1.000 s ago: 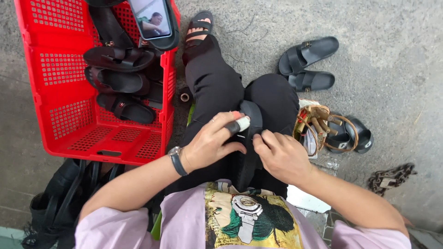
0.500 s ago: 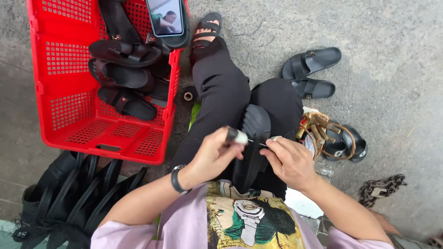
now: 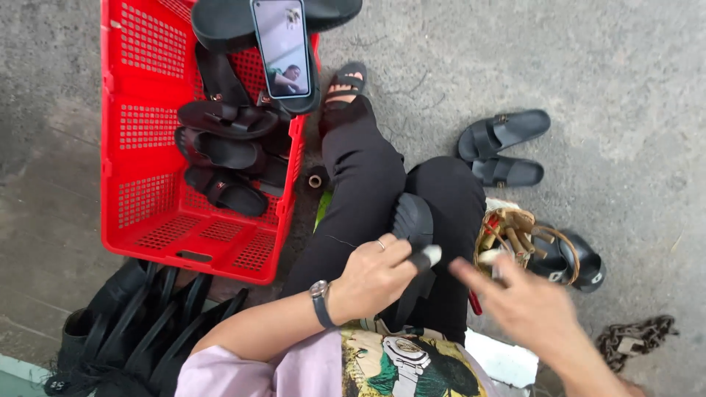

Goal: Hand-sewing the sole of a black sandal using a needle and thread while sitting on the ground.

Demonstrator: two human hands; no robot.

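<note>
A black sandal (image 3: 413, 220) is held upright on the lap, resting between the black-trousered knees, its sole edge turned upward. The left hand (image 3: 371, 276) is closed around a small dark tool with a pale tip (image 3: 428, 256), which is pressed against the sandal's lower edge; what kind of tool it is cannot be told. The right hand (image 3: 526, 301) is off the sandal, fingers spread and blurred, holding nothing, and is nearest to a small basket of wooden-handled tools (image 3: 507, 231) just beside the right knee. A red plastic crate (image 3: 140, 184) is seen to the left, with several black sandals (image 3: 220, 151) stacked inside it and a phone (image 3: 283, 48) propped against its far rim. A heap of black straps or uppers (image 3: 125, 323) lies on the ground below the crate. A pair of black sandals (image 3: 504, 151) is set on the concrete (image 3: 625, 66) well apart to the right, and another sandal (image 3: 585, 261) lies just behind the basket. As a judgement: one sandal is in hand and only partly worked, several appear set aside in the crate, and the heap of loose pieces suggests much is left.
</note>
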